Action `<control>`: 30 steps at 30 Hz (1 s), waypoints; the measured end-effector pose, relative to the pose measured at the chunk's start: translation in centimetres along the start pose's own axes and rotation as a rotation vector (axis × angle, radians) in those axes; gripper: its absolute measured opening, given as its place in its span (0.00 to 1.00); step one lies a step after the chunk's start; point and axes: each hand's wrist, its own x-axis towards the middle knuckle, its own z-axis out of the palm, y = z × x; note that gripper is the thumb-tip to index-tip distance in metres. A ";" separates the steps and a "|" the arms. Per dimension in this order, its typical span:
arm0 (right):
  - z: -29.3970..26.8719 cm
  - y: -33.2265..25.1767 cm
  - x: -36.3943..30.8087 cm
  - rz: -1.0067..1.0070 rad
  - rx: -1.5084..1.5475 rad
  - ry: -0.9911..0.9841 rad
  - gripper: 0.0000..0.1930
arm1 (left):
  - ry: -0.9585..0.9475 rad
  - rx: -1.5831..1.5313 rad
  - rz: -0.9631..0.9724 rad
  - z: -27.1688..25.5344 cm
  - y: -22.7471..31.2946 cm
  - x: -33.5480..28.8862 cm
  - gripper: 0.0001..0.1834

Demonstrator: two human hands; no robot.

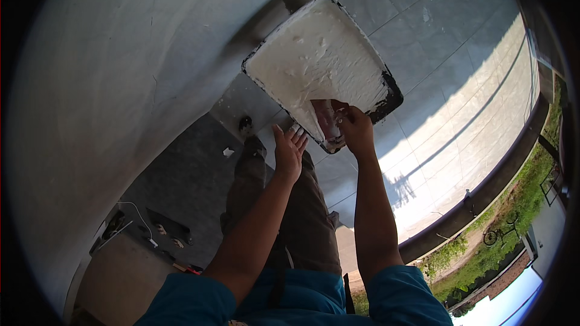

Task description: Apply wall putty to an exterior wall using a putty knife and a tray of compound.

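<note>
A black rectangular tray (394,92) full of thick white paste (314,48) lies in front of me, its near corner close to my hands. My right hand (357,131) is closed at that corner on a flat reddish scraper (325,118) smeared with white. The scraper's lower part rests at the paste, and my fingers hide some of its grip. To the left, my left hand (290,154) is held out palm up with its fingers stretched. Its fingertips carry white paste and come up to the tray's near left edge; whether they touch it I cannot tell.
A grey plastered wall (121,66) rises on the left. Grey floor tiles (417,36) spread right, with a bright sunlit strip. At the lower left lie a dark board (169,226) and a white cable (138,210). A bicycle (501,232) stands on grass at far right.
</note>
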 end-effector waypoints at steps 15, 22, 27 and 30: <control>-1.1 -0.7 -0.7 -0.009 0.123 0.176 0.17 | 0.010 0.014 0.005 0.2 0.0 -0.1 0.57; -0.8 0.3 -1.1 0.066 0.206 0.240 0.13 | -0.003 0.023 -0.008 0.0 0.0 -0.2 0.57; -1.3 0.3 -1.5 -0.022 -0.039 0.331 0.14 | -0.005 0.011 -0.004 -0.1 -0.1 -0.2 0.57; -1.5 0.4 -1.8 -0.037 0.087 0.301 0.14 | 0.023 0.013 -0.012 -0.1 -0.1 -0.2 0.56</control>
